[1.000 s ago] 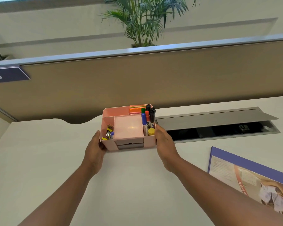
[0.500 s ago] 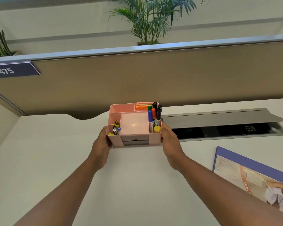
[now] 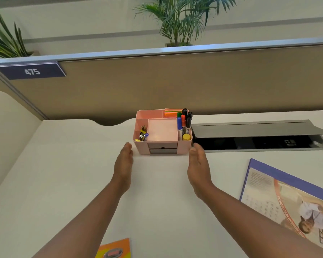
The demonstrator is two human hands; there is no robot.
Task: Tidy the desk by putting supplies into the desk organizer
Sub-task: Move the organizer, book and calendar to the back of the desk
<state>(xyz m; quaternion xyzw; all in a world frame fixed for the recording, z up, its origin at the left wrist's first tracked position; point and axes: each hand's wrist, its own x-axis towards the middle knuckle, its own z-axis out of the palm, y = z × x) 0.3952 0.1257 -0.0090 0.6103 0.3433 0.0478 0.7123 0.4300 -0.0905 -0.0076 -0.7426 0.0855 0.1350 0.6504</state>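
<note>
A pink desk organizer (image 3: 142, 148) stands on the white desk near the partition. Its right slot holds several markers (image 3: 183, 123) and a yellow cap (image 3: 186, 137). Coloured sticky notes (image 3: 172, 112) sit in the back compartment, a pale notepad (image 3: 162, 130) in the middle, and small clips (image 3: 143, 134) in the left slot. My left hand (image 3: 123, 164) is flat and open just in front of the organizer's left side, not touching it. My right hand (image 3: 199, 167) is open by the right front corner, a small gap apart.
An open grey cable tray (image 3: 259, 144) with its lid up lies right of the organizer. A purple-edged calendar (image 3: 287, 194) lies at the right. An orange booklet (image 3: 114, 248) shows at the bottom edge. The brown partition (image 3: 175, 84) stands behind.
Both hands have let go of the organizer's sides and drawn back toward me. The organizer now stands alone on the desk.
</note>
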